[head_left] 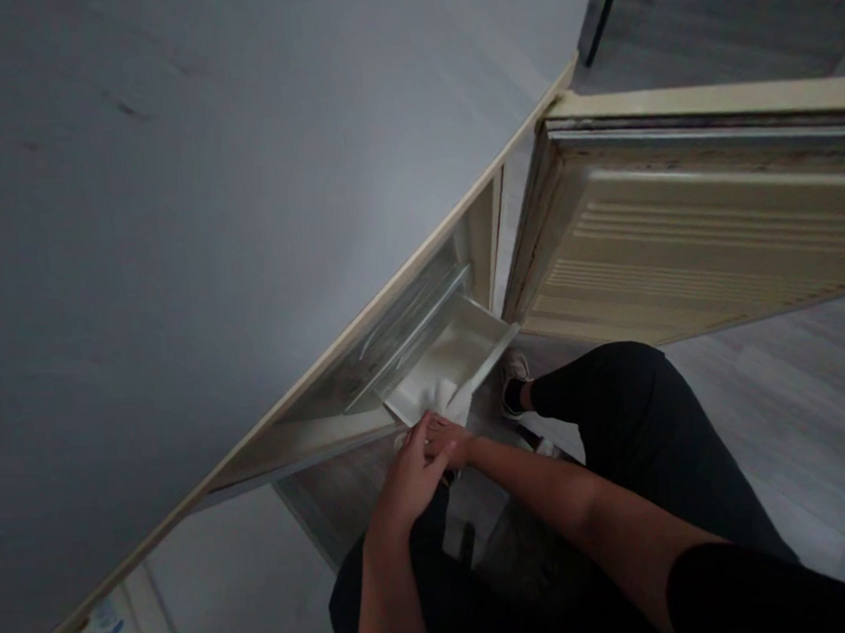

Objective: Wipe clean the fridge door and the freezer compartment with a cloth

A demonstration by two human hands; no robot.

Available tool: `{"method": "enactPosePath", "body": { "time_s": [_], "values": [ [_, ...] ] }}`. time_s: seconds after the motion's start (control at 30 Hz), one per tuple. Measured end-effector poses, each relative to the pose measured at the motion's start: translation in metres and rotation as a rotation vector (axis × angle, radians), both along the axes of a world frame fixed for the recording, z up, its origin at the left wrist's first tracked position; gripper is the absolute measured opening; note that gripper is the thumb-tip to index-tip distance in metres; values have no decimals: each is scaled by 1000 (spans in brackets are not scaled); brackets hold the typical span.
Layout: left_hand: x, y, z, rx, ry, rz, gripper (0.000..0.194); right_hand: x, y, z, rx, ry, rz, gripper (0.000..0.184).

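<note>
A white drawer (482, 318) is pulled out of the open refrigerator compartment (485, 229). At its near corner, my right hand (448, 439) is closed on a crumpled white cloth (462, 403), which lies over the drawer's edge and partly inside it. My left hand (412, 475) is beside the right one and appears to touch it, fingers stretched forward and thumb apart. It holds nothing that I can see. The right fingertips are partly covered by the left hand. Clear shelf panels (423, 326) sit just behind and above the drawer.
The ribbed refrigerator door (687, 247) stands wide open at right, its seal stained. A large grey-white top surface (237, 194) fills the upper left. My bent knees (638, 407) flank the drawer above a wood-look floor (829, 372). Dark thin legs (607, 7) stand beyond the door.
</note>
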State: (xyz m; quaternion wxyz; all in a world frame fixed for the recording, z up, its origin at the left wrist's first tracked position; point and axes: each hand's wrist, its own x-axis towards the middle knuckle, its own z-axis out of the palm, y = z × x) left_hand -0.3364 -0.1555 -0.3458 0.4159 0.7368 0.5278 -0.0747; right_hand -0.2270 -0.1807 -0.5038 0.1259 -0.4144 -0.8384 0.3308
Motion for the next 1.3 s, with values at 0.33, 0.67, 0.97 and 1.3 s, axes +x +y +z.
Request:
{"method": "enactPosePath", "body": {
  "time_s": [0.33,0.67,0.97,1.3],
  "values": [
    [85,42,-35,-12,102,-200,59,129,30,13,-163,-205,-1088,59],
    [99,39,-36,-90,205,-350,62,139,75,12,-448,31,-1549,74],
    [71,43,-36,-141,122,-327,72,35,31,-1,-442,314,-1512,88],
    [59,34,-44,-137,188,-334,71,84,51,1,-596,330,-1445,53]
  ]
}}
